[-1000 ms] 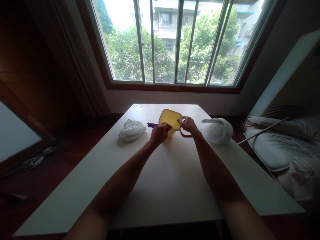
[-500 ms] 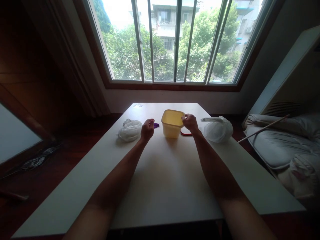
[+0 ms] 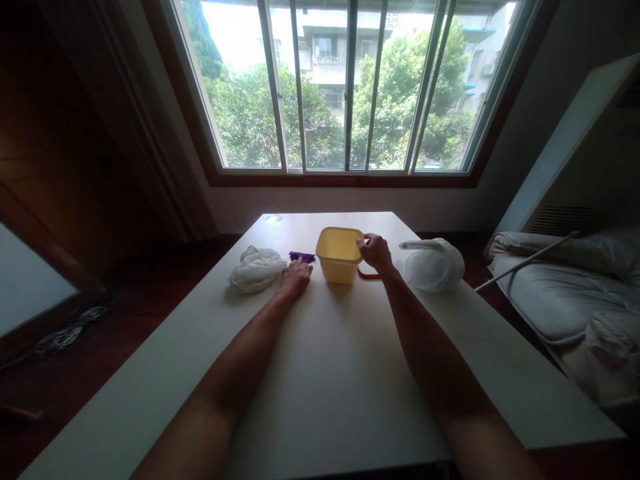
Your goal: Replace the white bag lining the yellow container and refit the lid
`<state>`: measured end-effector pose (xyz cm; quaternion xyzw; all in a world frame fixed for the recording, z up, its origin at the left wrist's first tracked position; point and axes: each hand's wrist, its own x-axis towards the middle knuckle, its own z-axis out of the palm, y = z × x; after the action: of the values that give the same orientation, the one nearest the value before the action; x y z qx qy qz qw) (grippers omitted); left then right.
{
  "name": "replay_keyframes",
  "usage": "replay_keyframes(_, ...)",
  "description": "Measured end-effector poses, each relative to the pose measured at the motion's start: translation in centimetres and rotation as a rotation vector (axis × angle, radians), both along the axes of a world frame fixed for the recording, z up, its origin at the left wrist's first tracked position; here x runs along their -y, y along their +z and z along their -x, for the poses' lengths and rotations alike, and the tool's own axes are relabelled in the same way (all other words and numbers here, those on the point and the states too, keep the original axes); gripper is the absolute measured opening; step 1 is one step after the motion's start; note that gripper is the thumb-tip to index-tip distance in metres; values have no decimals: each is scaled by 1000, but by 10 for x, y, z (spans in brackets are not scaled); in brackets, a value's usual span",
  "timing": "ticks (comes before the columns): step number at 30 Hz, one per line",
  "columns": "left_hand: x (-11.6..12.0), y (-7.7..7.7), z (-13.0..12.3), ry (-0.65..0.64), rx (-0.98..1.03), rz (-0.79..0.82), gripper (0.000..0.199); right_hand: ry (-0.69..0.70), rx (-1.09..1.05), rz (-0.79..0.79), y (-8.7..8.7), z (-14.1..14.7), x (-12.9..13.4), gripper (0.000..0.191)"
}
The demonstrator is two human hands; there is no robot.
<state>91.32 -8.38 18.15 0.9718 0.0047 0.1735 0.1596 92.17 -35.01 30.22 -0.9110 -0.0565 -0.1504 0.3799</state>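
Observation:
My right hand point(image 3: 376, 252) grips the right rim of a yellow plastic tub point(image 3: 340, 268), whose open top faces up. I cannot tell whether its base rests on the table or just above it. My left hand point(image 3: 297, 275) lies low over the table, palm down with fingers stretched forward, nothing visible in it. Just beyond its fingertips is a small purple packet point(image 3: 302, 257). A red-edged flat piece point(image 3: 369, 273), perhaps a lid, is partly hidden behind the tub and my right hand. Left of my left hand sits a crumpled white plastic bag point(image 3: 257, 269).
Another white plastic bag point(image 3: 434, 265), rounder and fuller, stands right of my right forearm. The white table point(image 3: 330, 387) reaches toward a window point(image 3: 325, 120). Off its right side are a padded cushion point(image 3: 545, 287) and a thin stick point(image 3: 525, 262).
My left hand has gone from raised and closed to low and spread, and the purple packet shows more fully. The right hand keeps its hold on the tub; the view has tilted slightly.

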Motion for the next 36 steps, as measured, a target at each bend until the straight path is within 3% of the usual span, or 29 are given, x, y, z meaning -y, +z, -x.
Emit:
replay_keyframes(9, -1, 3, 4, -33, -4, 3, 41, 79, -32, -114, -7, -8, 0, 53)
replay_keyframes(13, 2, 5, 8, -16, 33, 17, 38, 112, -34, -177, -10, -11, 1, 48)
replay_keyframes(17, 2, 10, 10, -41, 205, 107, 31, 170, -40, -263, -13, -15, -2, 42)
replay_keyframes(20, -2, 24, 10, -118, 407, 238, 26, 213, -44, -354, -17, -17, -3, 41)
replay_keyframes(25, -8, 64, 15, -143, 535, 383, 18, 276, -64, -457, -21, -19, -3, 43)
replay_keyframes(30, 1, 100, 30, -144, 586, 406, 11, 288, -92, -495, -22, -20, -2, 43)
replay_keyframes(36, 10, 125, 44, -174, 617, 424, 11, 281, -88, -502, -21, -18, -3, 43)
